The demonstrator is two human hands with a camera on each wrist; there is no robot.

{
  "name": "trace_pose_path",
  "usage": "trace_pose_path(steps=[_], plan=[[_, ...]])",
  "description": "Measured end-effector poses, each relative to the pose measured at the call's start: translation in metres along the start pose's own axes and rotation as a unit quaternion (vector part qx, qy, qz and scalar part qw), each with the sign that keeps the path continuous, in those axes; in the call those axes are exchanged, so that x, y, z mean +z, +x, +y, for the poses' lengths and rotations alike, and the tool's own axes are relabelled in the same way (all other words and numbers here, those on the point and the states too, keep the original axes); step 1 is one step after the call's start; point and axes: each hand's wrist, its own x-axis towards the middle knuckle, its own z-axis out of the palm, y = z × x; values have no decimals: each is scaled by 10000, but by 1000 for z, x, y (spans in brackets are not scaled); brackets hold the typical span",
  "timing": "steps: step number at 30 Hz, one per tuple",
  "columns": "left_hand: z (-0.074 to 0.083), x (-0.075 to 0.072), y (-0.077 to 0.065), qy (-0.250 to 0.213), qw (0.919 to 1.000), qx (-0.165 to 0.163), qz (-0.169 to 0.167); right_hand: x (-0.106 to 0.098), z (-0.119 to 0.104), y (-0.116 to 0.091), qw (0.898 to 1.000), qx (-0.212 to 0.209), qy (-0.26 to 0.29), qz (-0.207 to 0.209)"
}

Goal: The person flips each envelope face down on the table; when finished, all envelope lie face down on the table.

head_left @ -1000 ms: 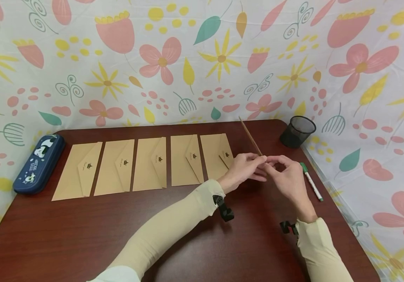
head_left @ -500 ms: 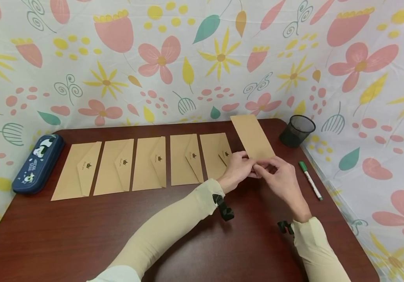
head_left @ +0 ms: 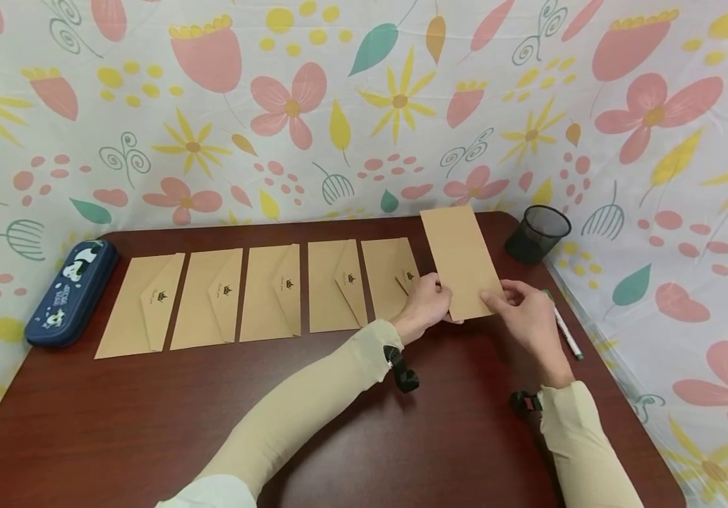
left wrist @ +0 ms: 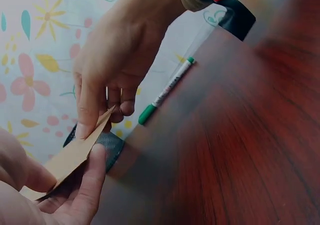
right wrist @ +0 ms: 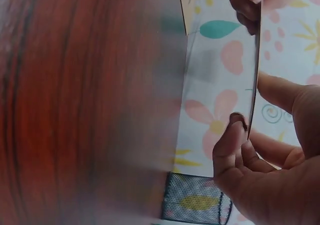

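– Done so far?
– Looks like five envelopes (head_left: 269,300) set down in a row, left of the cup (head_left: 532,243).
– Not done?
– One more envelope (head_left: 459,257), held up just left of the cup, not put down yet.
– Held how?
– Pinched by left hand (head_left: 426,303) and right hand (head_left: 525,314), thumbs and fingers closed on it.
– Anything new?
– Turned from thin edge to wide face since a second ago. Hands farther apart.

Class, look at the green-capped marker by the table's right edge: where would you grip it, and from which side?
Take the marker across the middle of its white barrel, thumb and finger on its long sides, coming from above. It is slim and lies flat, so its long sides look easiest to pinch. The right hand is nearest, but pinches the brown paper.
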Motion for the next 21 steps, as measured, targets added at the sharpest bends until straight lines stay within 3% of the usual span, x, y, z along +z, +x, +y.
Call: trace_pose_path(steps=[2,5,9,16,19,21], plan=[[-1,-2,4,148,9999,-50,-43,-1,2,2,9998,124,87,-132],[-9,-3,19,908,9958,-114,72,0,3,6,9991,253,174,-305],[-18,-3,38,1941,9799,-322,343,2,5,12,9985,330,15,-433],[-8,-1,39,2374,9687,-572,445,5,5,21,9972,196,-364,-620],[-14,3,49,2799,9570,-614,445,6,5,24,9953,264,-572,-732],[-20,6,58,3326,9404,-550,436,7,5,26,9936,350,-683,-827]])
